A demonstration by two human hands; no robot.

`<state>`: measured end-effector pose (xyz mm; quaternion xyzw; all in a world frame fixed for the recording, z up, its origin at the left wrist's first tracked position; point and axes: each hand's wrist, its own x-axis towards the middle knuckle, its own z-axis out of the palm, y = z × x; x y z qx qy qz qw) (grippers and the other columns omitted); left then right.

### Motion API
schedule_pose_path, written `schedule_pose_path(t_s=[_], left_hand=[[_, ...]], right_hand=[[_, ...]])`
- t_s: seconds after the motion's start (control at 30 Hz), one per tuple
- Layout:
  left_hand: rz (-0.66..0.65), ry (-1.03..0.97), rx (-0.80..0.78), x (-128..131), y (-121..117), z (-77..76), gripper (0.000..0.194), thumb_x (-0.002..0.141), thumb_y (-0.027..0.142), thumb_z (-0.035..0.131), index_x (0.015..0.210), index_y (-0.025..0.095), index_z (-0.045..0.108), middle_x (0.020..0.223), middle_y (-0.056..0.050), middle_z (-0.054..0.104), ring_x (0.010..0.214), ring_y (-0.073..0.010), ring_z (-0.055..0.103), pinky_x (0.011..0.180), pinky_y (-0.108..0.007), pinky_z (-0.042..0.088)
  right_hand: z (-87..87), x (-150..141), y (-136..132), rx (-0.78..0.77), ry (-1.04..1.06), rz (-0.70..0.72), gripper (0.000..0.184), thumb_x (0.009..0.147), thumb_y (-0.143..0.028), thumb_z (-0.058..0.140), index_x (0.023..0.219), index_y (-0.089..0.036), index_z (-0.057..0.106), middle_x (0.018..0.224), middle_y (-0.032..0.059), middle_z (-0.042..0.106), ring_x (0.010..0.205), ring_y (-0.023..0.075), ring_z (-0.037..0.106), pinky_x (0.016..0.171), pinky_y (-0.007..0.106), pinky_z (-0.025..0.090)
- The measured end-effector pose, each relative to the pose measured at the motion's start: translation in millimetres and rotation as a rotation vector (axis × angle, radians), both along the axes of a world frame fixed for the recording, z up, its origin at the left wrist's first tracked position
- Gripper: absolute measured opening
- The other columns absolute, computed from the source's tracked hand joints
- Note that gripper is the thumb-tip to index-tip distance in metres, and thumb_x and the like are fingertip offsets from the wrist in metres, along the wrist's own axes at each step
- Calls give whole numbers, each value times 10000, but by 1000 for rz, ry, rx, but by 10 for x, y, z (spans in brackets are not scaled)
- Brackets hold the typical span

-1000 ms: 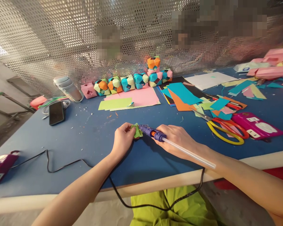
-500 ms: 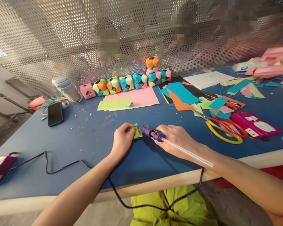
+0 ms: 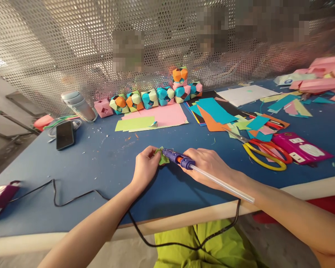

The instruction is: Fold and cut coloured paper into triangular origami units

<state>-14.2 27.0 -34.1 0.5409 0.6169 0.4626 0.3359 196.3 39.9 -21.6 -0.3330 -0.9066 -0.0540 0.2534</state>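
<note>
Pinched in the fingers of my left hand [image 3: 145,165] is a small folded piece of green paper [image 3: 164,159], with a bit of orange showing at its lower edge. My right hand [image 3: 208,163] is wrapped round a purple glue gun [image 3: 178,157], whose nozzle points left and meets or nearly meets the paper. A clear glue stick [image 3: 222,182] juts from the back of the gun over my right wrist. The gun's black cord [image 3: 167,245] loops below the table edge. Fingertips of both hands are partly hidden.
Folded paper balls [image 3: 165,96] line the mesh screen [image 3: 95,44]. Coloured sheets [image 3: 217,111], scissors [image 3: 264,156] and a magenta power strip [image 3: 301,148] lie to the right. On the left are a phone [image 3: 65,135], a bottle [image 3: 76,105] and another power strip [image 3: 0,197].
The glue gun's nozzle has shifted slightly left across the green paper, and the glue stick's rear end has dipped a little. Both hands keep their grips.
</note>
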Motion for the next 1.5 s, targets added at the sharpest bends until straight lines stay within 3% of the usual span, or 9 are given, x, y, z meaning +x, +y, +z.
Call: schedule_pose_path(t_s=[0.87,0.97,1.1,1.27,1.4,1.5], left_hand=[[-17,-107,-12,-6,10,-2,126,757,295,600,715,182,637,596,8,650,564,-155,621,559,-245,469],[6,-146,-5,-15,16,7,121,748,293,608,721,180,644,618,7,656,566,-153,625,564,-253,490],[40,-269,0,2,12,51,138,726,301,642,733,163,651,653,1,650,587,-148,618,595,-292,541],[50,-437,1,65,-36,135,217,700,338,694,739,131,644,664,-3,625,614,-134,599,636,-333,578],[26,-505,-3,86,-86,182,255,685,361,726,757,132,638,668,1,626,618,-129,597,639,-331,576],[22,-526,3,81,-114,199,265,678,366,743,755,133,642,677,3,623,631,-124,586,650,-337,579]], right_hand=[[22,-1,-9,-45,20,-24,93,839,-236,561,861,-202,478,718,38,660,618,203,630,568,288,353],[64,9,-14,-118,67,-74,96,862,-290,539,835,-207,500,695,37,655,608,203,625,552,286,355],[133,50,55,-329,247,-194,227,892,-398,494,792,-207,567,634,15,633,534,176,571,515,277,368],[61,79,326,-469,371,-257,317,902,-384,487,1032,-156,665,879,74,716,808,233,660,675,289,471],[-58,82,513,-503,212,-411,323,924,-365,478,1068,-160,682,915,106,731,883,257,677,681,286,466],[-52,132,531,-402,102,-423,346,941,-398,459,1066,-161,677,1014,127,723,940,253,670,689,281,460]])
